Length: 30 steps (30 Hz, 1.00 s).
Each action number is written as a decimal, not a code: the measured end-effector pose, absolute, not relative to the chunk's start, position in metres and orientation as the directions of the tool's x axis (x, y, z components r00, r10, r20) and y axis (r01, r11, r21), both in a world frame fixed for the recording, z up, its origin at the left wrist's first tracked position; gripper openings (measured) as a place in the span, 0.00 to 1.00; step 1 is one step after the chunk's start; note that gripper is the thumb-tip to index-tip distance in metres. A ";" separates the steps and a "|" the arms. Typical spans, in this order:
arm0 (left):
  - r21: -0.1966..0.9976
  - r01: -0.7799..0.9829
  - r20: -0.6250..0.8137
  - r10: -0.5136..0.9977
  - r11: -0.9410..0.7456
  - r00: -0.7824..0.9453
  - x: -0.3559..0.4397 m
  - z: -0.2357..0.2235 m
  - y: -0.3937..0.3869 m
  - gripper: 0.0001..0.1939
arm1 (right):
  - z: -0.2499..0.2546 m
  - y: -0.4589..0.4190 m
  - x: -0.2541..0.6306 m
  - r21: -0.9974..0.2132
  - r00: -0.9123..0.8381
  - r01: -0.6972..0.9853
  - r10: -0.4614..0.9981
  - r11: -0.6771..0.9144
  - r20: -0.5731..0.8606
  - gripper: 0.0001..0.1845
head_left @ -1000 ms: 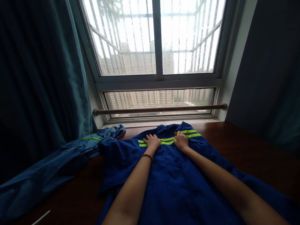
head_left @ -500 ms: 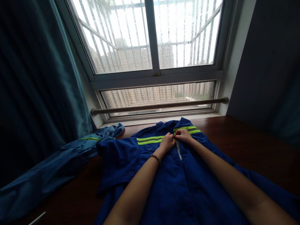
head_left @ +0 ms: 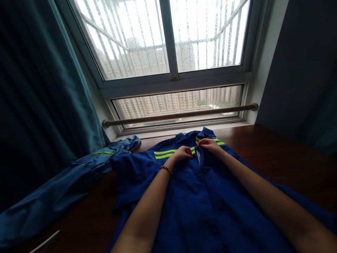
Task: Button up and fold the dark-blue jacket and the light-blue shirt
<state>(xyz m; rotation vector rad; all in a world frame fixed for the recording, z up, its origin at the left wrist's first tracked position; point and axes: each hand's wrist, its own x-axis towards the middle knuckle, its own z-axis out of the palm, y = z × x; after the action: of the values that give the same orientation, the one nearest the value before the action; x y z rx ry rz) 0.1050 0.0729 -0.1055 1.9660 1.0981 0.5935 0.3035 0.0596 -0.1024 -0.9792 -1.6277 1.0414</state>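
Observation:
A dark blue work shirt [head_left: 200, 196] with yellow-green reflective stripes lies spread front-up on the dark wooden table [head_left: 276, 154], collar toward the window. My left hand [head_left: 182, 153] is curled closed, pinching the left edge of the shirt's front opening just below the stripe. Close beside it, my right hand [head_left: 210, 144] pinches the right edge near the collar. A sliver of pale lining shows between the two hands. A bead bracelet sits on my left wrist.
A second, lighter blue garment [head_left: 65, 182] with a reflective stripe lies crumpled at the table's left, against a teal curtain [head_left: 39, 98]. A window with a metal rail [head_left: 179, 115] stands right behind the table. A thin white object [head_left: 44, 241] lies at the bottom left.
My hands went from lying flat on the striped chest to coming together at the shirt's front opening and closing on its edges. The view has tilted down slightly.

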 end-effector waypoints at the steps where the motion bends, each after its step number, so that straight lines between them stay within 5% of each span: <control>1: 0.818 0.485 0.026 0.862 -0.310 0.506 0.105 -0.106 0.072 0.11 | -0.098 0.056 0.298 -0.937 -0.282 0.111 0.915 0.330 0.289 0.13; 5: 0.842 0.451 0.054 0.878 -0.296 0.476 0.105 -0.111 0.066 0.08 | -0.096 0.046 0.279 -0.875 -0.380 0.252 0.874 0.413 0.303 0.08; 17: 0.914 0.310 0.148 0.926 -0.263 0.348 0.103 -0.122 0.061 0.04 | -0.119 0.029 0.273 -0.691 -0.230 0.507 0.853 0.516 0.469 0.09; 24: 0.959 0.206 0.133 0.953 -0.193 0.271 0.105 -0.127 0.050 0.04 | -0.120 0.017 0.265 -0.391 -0.331 0.737 0.799 0.551 0.502 0.09; 30: 0.981 0.135 0.105 0.964 -0.141 0.245 0.106 -0.133 0.054 0.07 | -0.118 0.011 0.265 -0.402 -0.304 0.729 0.788 0.554 0.536 0.18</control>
<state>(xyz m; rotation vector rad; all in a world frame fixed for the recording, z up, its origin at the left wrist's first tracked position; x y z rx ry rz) 0.1061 0.0540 -0.1330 1.5164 1.0740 1.0412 0.2647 0.0106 -0.1180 -1.2141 -2.0824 0.1076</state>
